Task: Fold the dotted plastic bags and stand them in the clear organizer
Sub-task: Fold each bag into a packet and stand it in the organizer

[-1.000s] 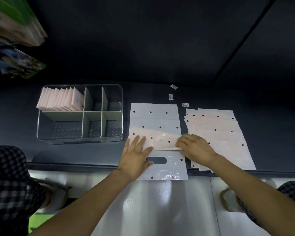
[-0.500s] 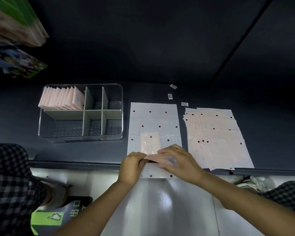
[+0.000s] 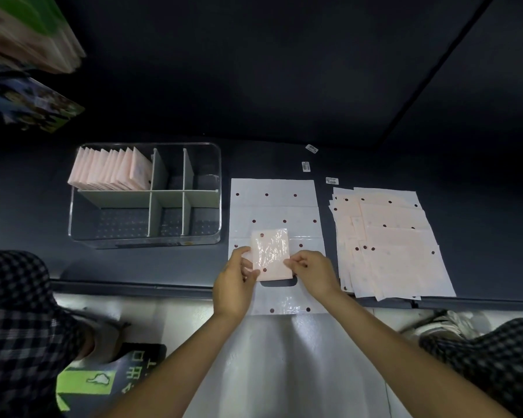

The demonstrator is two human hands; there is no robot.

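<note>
A folded dotted bag, reduced to a small pink rectangle, is held between both hands just above an unfolded dotted bag that lies flat on the dark table; its left edge is pinched by the left hand and its right edge by the right hand, fingers curled on the plastic; the folding step is judged finished or nearly so, and the standing step is judged to be next. The clear organizer stands to the left, well apart from the hands; a row of folded bags is already stood in its far left compartment, while the other compartments appear unfilled. For the next move, the packet would need to be kept pinched so the slippery plastic does not spring open, carried leftward, turned on edge and slid in beside the row. A stack of unfolded bags waits at the right, so much of the task is judged to remain.
</note>
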